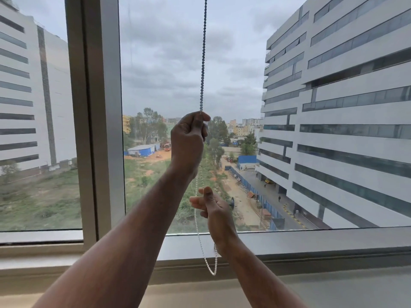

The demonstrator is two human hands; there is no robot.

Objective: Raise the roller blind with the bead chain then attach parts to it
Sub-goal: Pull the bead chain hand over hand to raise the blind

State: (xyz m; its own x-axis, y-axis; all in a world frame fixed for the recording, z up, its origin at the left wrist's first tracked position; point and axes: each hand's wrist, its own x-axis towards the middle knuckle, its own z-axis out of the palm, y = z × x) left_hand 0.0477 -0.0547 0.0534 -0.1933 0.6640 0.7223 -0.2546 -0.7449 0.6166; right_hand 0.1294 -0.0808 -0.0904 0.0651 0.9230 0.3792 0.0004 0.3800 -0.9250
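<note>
A bead chain [203, 54] hangs straight down from above the frame in front of the window glass. My left hand [189, 141] is raised and closed around the chain at mid height. Below it the chain runs down as a white loop [211, 271] that ends just under the sill. My right hand [210, 205] sits lower, near the sill, with its fingers curled beside the lower strand; whether it grips the strand I cannot tell. The roller blind itself is out of view above.
A grey window frame post [97, 107] stands to the left of the chain. The grey sill [311, 241] runs across below the glass, with a pale ledge [333, 292] under it. Office buildings and a yard lie outside.
</note>
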